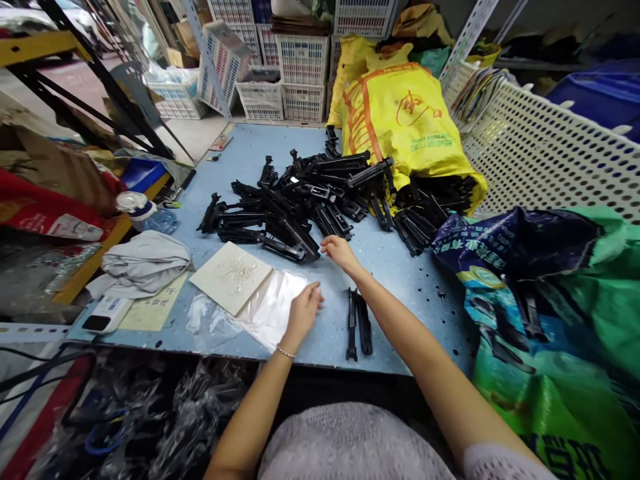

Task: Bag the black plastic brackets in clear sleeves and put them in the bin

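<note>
Black plastic parts (285, 207) lie in a heap on the blue table (400, 287). At the heap's near edge is my right hand (339, 252), its fingers bent; whether they touch a part is unclear. My left hand (304, 308) rests over the right end of a clear plastic bag (270, 313), fingers curled, with nothing plainly held. Two black parts (359, 325) lie side by side below my right wrist. A pale square board (231, 277) with small bits on it sits left of the bag.
An open yellow sack (400, 120) of black parts stands at the back right, a green bag (550, 393) at the right. A grey cloth (145, 263), a white device (107, 315) and a bottle (145, 210) lie left. White crates (303, 60) stand behind.
</note>
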A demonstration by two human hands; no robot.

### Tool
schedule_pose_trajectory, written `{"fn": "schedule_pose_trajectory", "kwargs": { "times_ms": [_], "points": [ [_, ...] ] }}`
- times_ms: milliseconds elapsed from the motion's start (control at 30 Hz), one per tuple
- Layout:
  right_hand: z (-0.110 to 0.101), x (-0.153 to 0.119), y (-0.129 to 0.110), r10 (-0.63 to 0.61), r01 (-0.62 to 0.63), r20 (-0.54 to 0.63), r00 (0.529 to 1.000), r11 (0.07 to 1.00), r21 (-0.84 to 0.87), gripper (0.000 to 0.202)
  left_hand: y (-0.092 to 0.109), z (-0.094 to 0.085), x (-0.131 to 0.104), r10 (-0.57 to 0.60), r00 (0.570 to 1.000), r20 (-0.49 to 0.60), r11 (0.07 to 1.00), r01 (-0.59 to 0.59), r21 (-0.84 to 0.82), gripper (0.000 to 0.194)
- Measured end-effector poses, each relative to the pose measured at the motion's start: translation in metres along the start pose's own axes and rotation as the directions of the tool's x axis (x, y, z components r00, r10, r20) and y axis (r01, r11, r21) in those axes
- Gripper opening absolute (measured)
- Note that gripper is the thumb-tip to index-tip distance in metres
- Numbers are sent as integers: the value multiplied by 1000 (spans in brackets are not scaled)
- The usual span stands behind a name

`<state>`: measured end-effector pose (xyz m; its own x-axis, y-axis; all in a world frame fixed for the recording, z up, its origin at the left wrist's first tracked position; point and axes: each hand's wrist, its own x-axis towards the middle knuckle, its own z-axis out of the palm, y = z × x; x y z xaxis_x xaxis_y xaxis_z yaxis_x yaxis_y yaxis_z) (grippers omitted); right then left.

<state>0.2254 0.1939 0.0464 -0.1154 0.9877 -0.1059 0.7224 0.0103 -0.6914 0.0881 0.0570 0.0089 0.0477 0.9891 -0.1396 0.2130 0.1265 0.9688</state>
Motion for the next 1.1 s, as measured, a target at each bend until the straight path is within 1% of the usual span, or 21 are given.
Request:
{"fn": "schedule_pose_trajectory", "kwargs": {
  "times_ms": [67, 100, 167, 233, 333, 433, 467, 500, 533, 600, 633, 667, 700, 733, 767, 800, 833, 867, 933, 1000, 1100],
  "points": [
    [-2, -15, 15, -12, 12, -3, 1000, 999, 41, 38, -1, -17, 22, -37, 992, -124, 977, 10, -213, 41],
    [-1, -22, 19, -18, 18, -12, 1000, 998, 53, 37, -2, -19, 33, -58, 983, -174, 955, 4, -296, 38],
    [5, -30, 21, -25, 28, -40, 999, 998, 57, 36, -5, -15, 53, -100, 972, -212, 917, 7, -398, 34],
    [13, -28, 14, -16, 18, -61, 998, 1000, 21, 39, -9, -3, 64, -128, 974, -190, 896, 31, -442, 33],
    [18, -16, -1, 43, -41, -49, 998, 998, 51, 45, -12, 7, 65, -148, 978, -149, 879, 61, -474, 33],
    [13, -19, -9, 59, -62, 20, 998, 979, 192, 38, -5, 0, 51, -140, 978, -154, 866, 46, -497, 41],
    [12, -28, -8, 32, -56, 89, 996, 961, 273, 40, 0, -4, 45, -125, 983, -136, 854, 37, -519, 45],
    [10, -40, -7, -16, -59, 192, 981, 925, 375, 46, 7, -9, 38, -106, 990, -93, 835, 38, -548, 49],
    [8, -55, -4, -82, -87, 312, 947, 866, 492, 54, 16, -12, 31, -81, 996, -32, 812, 47, -582, 52],
    [4, -88, 3, -231, -203, 523, 821, 737, 644, 63, 33, -17, 17, -26, 997, 67, 769, 63, -637, 55],
    [0, -103, 5, -265, -242, 574, 774, 715, 656, 63, 41, -18, 11, -9, 997, 76, 765, 55, -642, 52],
    [-5, -116, 6, -248, -232, 574, 780, 737, 635, 61, 48, -19, 5, 0, 998, 60, 778, 38, -627, 49],
    [-11, -125, 6, -203, -176, 512, 834, 783, 596, 58, 53, -18, -1, 6, 999, 38, 800, 18, -600, 46],
    [-17, -130, 5, -159, -86, 395, 905, 841, 535, 54, 57, -17, -5, 13, 1000, 22, 824, 2, -566, 47],
    [-24, -132, 2, -137, 17, 240, 961, 896, 444, 50, 61, -15, -9, 20, 999, 27, 847, -3, -532, 51],
    [-30, -130, -2, -148, 113, 82, 986, 936, 334, 45, 63, -13, -13, 28, 998, 52, 864, 2, -503, 56],
    [-36, -126, -6, -188, 191, -37, 982, 956, 224, 39, 64, -9, -15, 33, 996, 86, 874, 13, -486, 60],
    [-40, -121, -10, -234, 247, -103, 967, 959, 139, 33, 65, -5, -17, 32, 993, 114, 876, 27, -481, 63],
    [-44, -111, -16, -270, 281, -111, 956, 955, 98, 31, 66, 2, -18, 18, 992, 128, 872, 47, -487, 66],
    [-43, -110, -18, -237, 243, -54, 970, 954, 173, 37, 66, 7, -16, 6, 995, 97, 866, 43, -498, 66],
    [-31, -135, -13, -222, 202, 67, 973, 953, 227, 42, 63, 6, -12, -6, 998, 56, 854, 34, -519, 68]
  ]
}}
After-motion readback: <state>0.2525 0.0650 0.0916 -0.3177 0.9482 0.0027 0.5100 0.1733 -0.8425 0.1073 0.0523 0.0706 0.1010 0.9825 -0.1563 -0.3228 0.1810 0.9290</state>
